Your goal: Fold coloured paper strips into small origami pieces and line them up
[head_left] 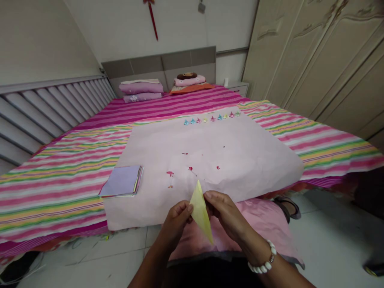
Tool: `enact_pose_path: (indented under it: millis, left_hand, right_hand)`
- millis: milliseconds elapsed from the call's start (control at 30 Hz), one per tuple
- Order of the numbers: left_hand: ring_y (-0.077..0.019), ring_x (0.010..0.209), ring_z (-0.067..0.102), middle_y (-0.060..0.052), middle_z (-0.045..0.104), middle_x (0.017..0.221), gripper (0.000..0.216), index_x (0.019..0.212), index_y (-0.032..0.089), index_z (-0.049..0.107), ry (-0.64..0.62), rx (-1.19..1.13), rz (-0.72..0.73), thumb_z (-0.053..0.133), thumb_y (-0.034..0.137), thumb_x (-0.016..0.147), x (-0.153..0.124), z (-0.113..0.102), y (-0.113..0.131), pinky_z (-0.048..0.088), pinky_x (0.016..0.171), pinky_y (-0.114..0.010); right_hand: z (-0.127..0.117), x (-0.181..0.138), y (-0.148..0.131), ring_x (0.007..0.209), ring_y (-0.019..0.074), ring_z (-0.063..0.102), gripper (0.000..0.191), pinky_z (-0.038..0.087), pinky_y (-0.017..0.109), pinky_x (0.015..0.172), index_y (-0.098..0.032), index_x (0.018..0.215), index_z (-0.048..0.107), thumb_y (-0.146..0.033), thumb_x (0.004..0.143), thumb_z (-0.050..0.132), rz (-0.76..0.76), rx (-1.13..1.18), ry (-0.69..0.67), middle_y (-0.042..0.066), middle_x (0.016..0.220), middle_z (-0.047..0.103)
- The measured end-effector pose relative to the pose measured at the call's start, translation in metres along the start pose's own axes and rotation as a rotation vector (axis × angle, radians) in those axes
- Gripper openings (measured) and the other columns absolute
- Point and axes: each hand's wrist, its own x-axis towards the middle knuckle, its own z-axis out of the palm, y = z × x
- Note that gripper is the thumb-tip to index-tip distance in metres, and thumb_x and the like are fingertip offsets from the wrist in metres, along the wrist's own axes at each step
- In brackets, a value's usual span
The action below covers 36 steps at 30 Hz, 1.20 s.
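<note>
- Hands: left hand (177,216) and right hand (223,212) both pinch yellow folded paper (201,212) closed-fingered.
- Paper stack (122,182) lies on bed (60,176), left of hands.

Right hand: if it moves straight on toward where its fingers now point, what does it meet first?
The right hand points left, so it would probably first meet the yellow folded paper it already pinches, then the left hand just behind it.

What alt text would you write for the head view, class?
Both hands, left hand and right hand, pinch a folded yellow paper above a pink sheet on a striped bed. A paper stack lies left.
</note>
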Motion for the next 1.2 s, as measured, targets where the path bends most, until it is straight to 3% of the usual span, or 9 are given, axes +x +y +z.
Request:
enact_pose_path:
  millis: [133, 400, 667, 933, 1200]
  left_hand:
    - [-0.0117, 0.056, 0.045, 0.002, 0.048, 0.055, 0.040, 0.063, 0.016, 0.054, -0.029, -0.019, -0.035, 0.065, 0.053, 0.073, -0.002, 0.001, -0.003, 0.035, 0.058, -0.024]
    - [-0.0094, 0.056, 0.038, 0.004, 0.044, 0.057, 0.037, 0.062, 0.016, 0.047, -0.146, -0.146, -0.019, 0.063, 0.044, 0.080, -0.002, -0.001, -0.007, 0.026, 0.055, -0.022]
    - [-0.0087, 0.054, 0.034, 0.004, 0.043, 0.057, 0.039, 0.064, 0.016, 0.048, -0.155, -0.202, -0.068, 0.065, 0.049, 0.076, -0.003, 0.005, -0.004, 0.024, 0.054, -0.022]
    - [-0.0085, 0.052, 0.033, 0.006, 0.040, 0.054, 0.037, 0.063, 0.016, 0.049, -0.086, -0.108, -0.055, 0.064, 0.047, 0.077, -0.001, 0.001, -0.006, 0.025, 0.054, -0.022]
    - [-0.0076, 0.048, 0.039, 0.007, 0.044, 0.049, 0.028, 0.073, 0.015, 0.060, 0.097, 0.006, -0.011, 0.065, 0.042, 0.076, 0.000, 0.010, -0.001, 0.031, 0.050, -0.020]
  right_hand:
    - [0.002, 0.000, -0.002, 0.047, 0.0094, 0.043, 0.036, 0.032, 0.023, 0.047, -0.016, 0.064, 0.058, -0.049, 0.077, 0.066, 0.060, 0.110, 0.027, -0.004, 0.053, 0.049]
    - [-0.002, 0.001, 0.001, 0.046, 0.0085, 0.045, 0.034, 0.032, 0.022, 0.047, -0.016, 0.062, 0.057, -0.045, 0.076, 0.069, 0.067, 0.084, 0.046, -0.005, 0.051, 0.049]
    - [-0.002, 0.001, 0.002, 0.045, 0.0086, 0.046, 0.030, 0.034, 0.021, 0.047, -0.017, 0.064, 0.059, -0.043, 0.076, 0.069, 0.062, 0.116, 0.036, -0.004, 0.051, 0.052]
    - [-0.003, -0.001, -0.001, 0.051, 0.0093, 0.048, 0.018, 0.036, 0.022, 0.050, -0.016, 0.072, 0.066, -0.029, 0.063, 0.075, 0.086, 0.077, 0.066, -0.003, 0.060, 0.059]
    - [-0.002, 0.003, 0.012, 0.050, 0.0094, 0.044, 0.014, 0.034, 0.022, 0.049, -0.017, 0.073, 0.066, -0.026, 0.065, 0.074, -0.027, -0.159, 0.078, -0.005, 0.058, 0.054]
